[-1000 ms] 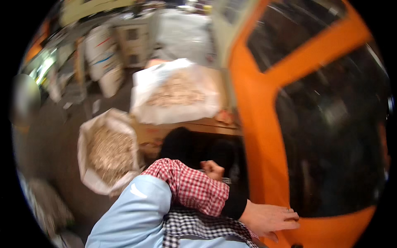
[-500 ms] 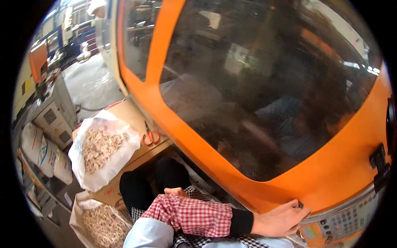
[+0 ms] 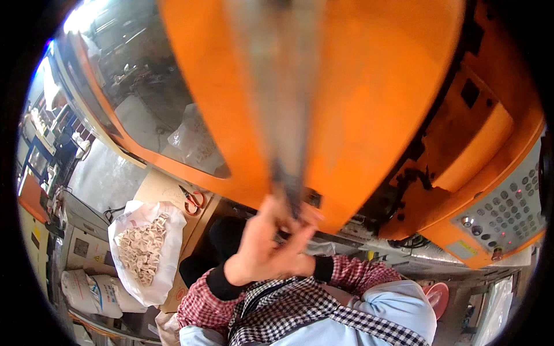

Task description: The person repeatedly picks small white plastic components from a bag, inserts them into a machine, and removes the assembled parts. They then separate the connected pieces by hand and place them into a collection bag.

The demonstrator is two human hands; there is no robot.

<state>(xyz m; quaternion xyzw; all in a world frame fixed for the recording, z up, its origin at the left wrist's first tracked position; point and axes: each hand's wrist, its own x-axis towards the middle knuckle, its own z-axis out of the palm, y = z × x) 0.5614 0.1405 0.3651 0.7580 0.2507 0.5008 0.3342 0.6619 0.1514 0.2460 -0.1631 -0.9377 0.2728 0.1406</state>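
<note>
My left hand (image 3: 254, 248) is closed around the lower end of a long, narrow, grey-brown rod-like thing (image 3: 283, 98), which stretches up from it to the top edge, smeared by motion. Pressed against the left hand is my right hand (image 3: 301, 264), partly behind it. Its fingers are blurred near the rod's dark lower end, and their grip is unclear. Behind the hands stands the orange door (image 3: 369, 104) of a large machine, with a window on its left. Right of the door an opening shows dark machine parts.
On a cardboard box (image 3: 203, 222) at the left are a white bag (image 3: 167, 282) of small beige parts and red-handled scissors (image 3: 194, 202). White sacks (image 3: 95, 293) lie further left. A grey control panel (image 3: 502, 210) is at the right, a pink round thing (image 3: 437, 300) below it.
The orange door has shifted left, uncovering an opening at the right. My right hand has left the door's edge by the panel and joined my left. The rod-like thing has come into view.
</note>
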